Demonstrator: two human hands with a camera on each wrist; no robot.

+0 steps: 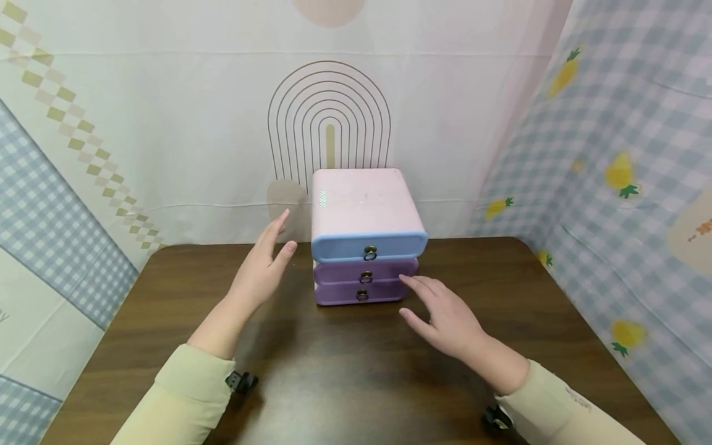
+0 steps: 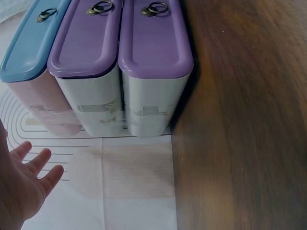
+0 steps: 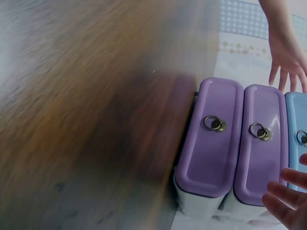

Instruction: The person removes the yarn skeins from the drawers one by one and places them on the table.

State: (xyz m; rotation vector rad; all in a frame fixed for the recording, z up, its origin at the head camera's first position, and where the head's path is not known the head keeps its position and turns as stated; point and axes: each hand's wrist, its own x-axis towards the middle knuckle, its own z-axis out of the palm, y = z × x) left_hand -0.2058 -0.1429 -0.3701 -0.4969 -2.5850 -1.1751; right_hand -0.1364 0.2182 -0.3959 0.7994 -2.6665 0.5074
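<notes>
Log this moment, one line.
left hand: open, empty; right hand: open, empty; blue-fronted pink drawer box: atop two purple-fronted white drawer boxes; brown wood-grain table: beneath

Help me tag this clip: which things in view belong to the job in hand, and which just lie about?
Likely job, near the left grip and right grip: pink case, blue drawer, upper purple drawer, lower purple drawer.

Just there: table, white cloth, checked cloth.

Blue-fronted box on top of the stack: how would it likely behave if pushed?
The blue-fronted box is probably stiff, as its sides look straight and unbent. With its flat, boxy shape, it would likely slide rather than roll. Its ring pull hangs at the front, so it might swing.
</notes>
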